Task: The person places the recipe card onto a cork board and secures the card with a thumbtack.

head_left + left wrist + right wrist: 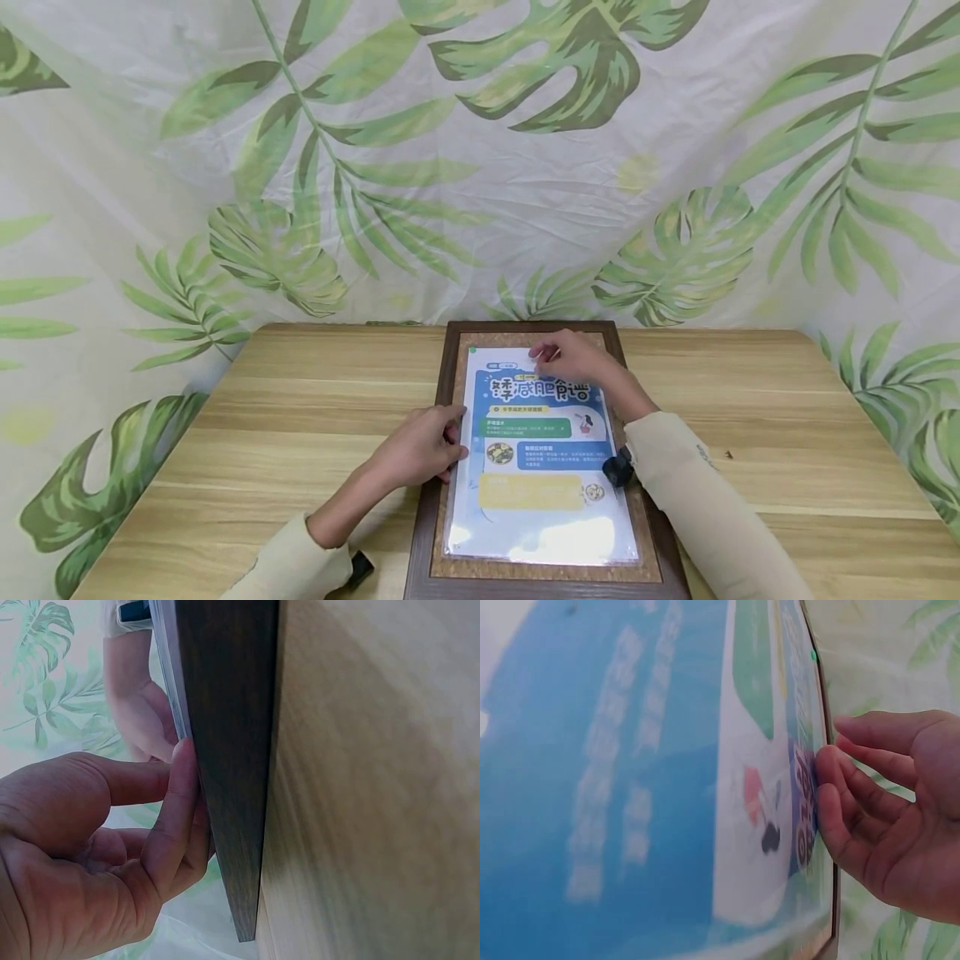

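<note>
A printed poster (pixel 544 533) under a glossy clear cover lies on a cork board (pixel 540 572) with a dark brown wooden frame (pixel 424 533). One green pushpin (pixel 472 350) sits at the sheet's upper left corner. My left hand (pixel 420 446) touches the poster's left edge with thumb and fingertips; its wrist view has these fingers (pixel 180 799) against the frame's side (pixel 229 750). Near the top of the sheet, my right hand (pixel 573 357) rests loosely bent fingertips on the printed surface. Nothing shows between its fingers (pixel 831 799) in the right wrist view.
The board lies on a wood-grain table (pixel 322 375), its far end close to a leaf-patterned cloth (pixel 525 208) hung behind. Black wrist devices show at the left cuff (pixel 360 570) and the right cuff (pixel 618 468). A small dark speck (pixel 728 454) is on the table at right.
</note>
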The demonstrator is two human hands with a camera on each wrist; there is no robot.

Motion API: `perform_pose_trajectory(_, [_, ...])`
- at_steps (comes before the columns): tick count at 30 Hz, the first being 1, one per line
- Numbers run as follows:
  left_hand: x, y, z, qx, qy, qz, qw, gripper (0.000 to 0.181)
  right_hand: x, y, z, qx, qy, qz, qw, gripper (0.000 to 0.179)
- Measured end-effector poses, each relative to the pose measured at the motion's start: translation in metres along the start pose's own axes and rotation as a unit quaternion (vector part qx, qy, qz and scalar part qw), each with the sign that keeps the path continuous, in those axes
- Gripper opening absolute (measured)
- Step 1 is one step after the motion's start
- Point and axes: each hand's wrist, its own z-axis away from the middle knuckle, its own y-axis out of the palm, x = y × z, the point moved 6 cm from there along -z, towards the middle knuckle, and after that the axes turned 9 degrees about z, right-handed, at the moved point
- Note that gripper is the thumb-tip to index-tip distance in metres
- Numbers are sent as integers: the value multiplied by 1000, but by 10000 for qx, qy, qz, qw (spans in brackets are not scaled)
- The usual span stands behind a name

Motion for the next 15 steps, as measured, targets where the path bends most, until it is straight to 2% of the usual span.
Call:
perform_pose_trajectory(4, [1, 1, 0, 7, -17, 29, 10000, 60, -6, -4, 10, 52, -136, -48, 9999, 28])
perform_pose_trajectory(9, [2, 1, 0, 24, -3, 55, 10000, 61, -12, -10, 23, -122, -385, 141, 9991, 26])
perform_pose_trajectory(15, [2, 1, 0, 78, -19, 108, 9999, 62, -24, -16, 43, 0, -205, 100, 9997, 31])
